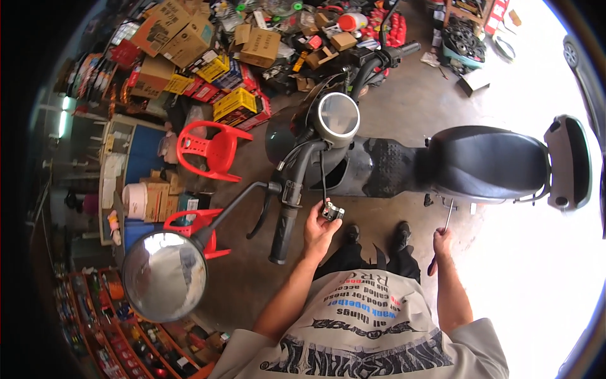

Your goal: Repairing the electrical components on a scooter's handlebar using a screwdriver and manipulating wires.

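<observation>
In the head view, the person in front of me stands beside a dark scooter. Near its handlebar grip, the left hand has thumb and fingers closed on a small, boxy part, black with silvery metal on top; a black cable runs from it up toward the handlebar. The right hand's fingers wrap a screwdriver, its thin metal shaft pointing toward the scooter.
</observation>
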Tool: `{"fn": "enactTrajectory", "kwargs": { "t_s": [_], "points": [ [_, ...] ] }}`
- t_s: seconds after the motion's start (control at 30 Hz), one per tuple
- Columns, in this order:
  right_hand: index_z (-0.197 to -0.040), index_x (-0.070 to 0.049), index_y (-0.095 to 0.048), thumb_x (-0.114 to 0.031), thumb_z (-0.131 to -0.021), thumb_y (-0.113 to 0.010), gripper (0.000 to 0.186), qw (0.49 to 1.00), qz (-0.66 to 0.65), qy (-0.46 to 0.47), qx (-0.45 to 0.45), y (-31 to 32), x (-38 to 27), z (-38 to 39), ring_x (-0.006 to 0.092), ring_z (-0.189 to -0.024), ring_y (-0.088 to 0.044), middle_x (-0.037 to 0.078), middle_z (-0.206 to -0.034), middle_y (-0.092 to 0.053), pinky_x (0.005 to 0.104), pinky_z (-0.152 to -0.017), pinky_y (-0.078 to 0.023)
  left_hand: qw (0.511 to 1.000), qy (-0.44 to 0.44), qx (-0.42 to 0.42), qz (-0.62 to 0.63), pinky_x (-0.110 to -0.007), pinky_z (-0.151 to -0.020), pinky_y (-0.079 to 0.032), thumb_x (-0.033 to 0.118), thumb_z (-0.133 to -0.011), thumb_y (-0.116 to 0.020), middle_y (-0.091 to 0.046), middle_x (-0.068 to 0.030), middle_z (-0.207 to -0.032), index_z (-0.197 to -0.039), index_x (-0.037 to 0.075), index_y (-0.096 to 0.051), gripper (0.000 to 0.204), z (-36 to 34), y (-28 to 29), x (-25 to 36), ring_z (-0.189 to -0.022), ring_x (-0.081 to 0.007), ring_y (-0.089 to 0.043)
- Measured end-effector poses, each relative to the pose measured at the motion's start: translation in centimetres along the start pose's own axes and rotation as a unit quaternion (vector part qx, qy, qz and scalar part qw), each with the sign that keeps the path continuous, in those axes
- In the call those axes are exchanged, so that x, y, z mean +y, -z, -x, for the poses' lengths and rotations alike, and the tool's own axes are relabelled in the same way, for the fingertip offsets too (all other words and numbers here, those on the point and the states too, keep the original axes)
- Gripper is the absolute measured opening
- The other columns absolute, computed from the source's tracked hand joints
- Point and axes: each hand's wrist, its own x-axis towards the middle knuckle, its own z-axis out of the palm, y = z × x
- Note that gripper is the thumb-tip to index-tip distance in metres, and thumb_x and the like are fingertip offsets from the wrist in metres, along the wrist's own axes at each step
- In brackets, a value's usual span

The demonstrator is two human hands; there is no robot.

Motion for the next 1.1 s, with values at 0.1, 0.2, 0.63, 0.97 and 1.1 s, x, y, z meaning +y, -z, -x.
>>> {"fn": "enactTrajectory", "kwargs": {
  "t_s": [0.1,0.2,0.63,0.97,1.1],
  "points": [
    [-0.086,-0.001,-0.063,-0.013,-0.078,-0.059,0.015,0.998,-0.009,-0.067,-0.012,-1.8,-0.9,3.2,0.0327,-0.071,-0.065,0.017,-0.075,-0.066,0.0401,-0.068,-0.052,1.000,0.005,-0.021,0.000,-0.027,-0.092,-0.048,-0.009,-0.082,-0.065,-0.054,-0.0056,-0.121,-0.137,0.002,-0.040,0.062,0.0,1.9,-0.3,-0.106,-0.0133,-0.057],
    [-0.087,-0.001,-0.062,-0.015,-0.077,-0.059,0.018,0.996,0.014,-0.092,-0.004,-2.8,0.9,4.1,0.0324,-0.075,-0.066,0.018,-0.075,-0.065,0.0412,-0.070,-0.051,1.000,-0.017,-0.020,0.002,-0.027,-0.093,-0.049,-0.011,-0.082,-0.064,-0.052,-0.0062,-0.124,-0.137,0.002,-0.039,0.062,-0.4,2.0,-0.8,-0.108,-0.0145,-0.057],
    [-0.084,0.000,-0.072,-0.018,-0.071,-0.062,0.024,0.965,-0.019,-0.253,-0.068,-20.1,11.6,2.6,0.0305,-0.074,-0.069,0.019,-0.073,-0.068,0.0393,-0.070,-0.052,0.988,-0.001,0.038,-0.149,-0.026,-0.084,-0.049,-0.009,-0.079,-0.062,-0.056,-0.0060,-0.108,-0.135,0.002,-0.042,0.061,-0.7,0.6,-0.4,-0.092,-0.0144,-0.058],
    [-0.086,-0.001,-0.072,-0.020,-0.070,-0.067,0.025,0.921,-0.005,-0.378,-0.091,-38.1,24.9,-4.2,0.0311,-0.079,-0.069,0.019,-0.081,-0.070,0.0393,-0.073,-0.053,0.968,-0.010,0.120,-0.222,-0.027,-0.071,-0.039,0.021,-0.085,-0.067,-0.043,-0.0058,-0.125,-0.144,0.004,-0.027,0.074,-0.6,1.5,-2.9,-0.086,-0.0145,-0.050],
    [-0.086,0.004,-0.071,-0.021,-0.071,-0.068,0.029,0.908,0.003,-0.409,-0.089,-43.5,29.5,-7.3,0.0322,-0.080,-0.070,0.020,-0.081,-0.070,0.0395,-0.074,-0.053,0.964,-0.001,0.106,-0.245,-0.041,-0.086,-0.042,0.023,-0.089,-0.063,-0.053,-0.0052,-0.118,-0.137,0.013,-0.043,0.053,0.1,3.2,-3.7,-0.099,-0.0201,-0.052]
  ]
}}
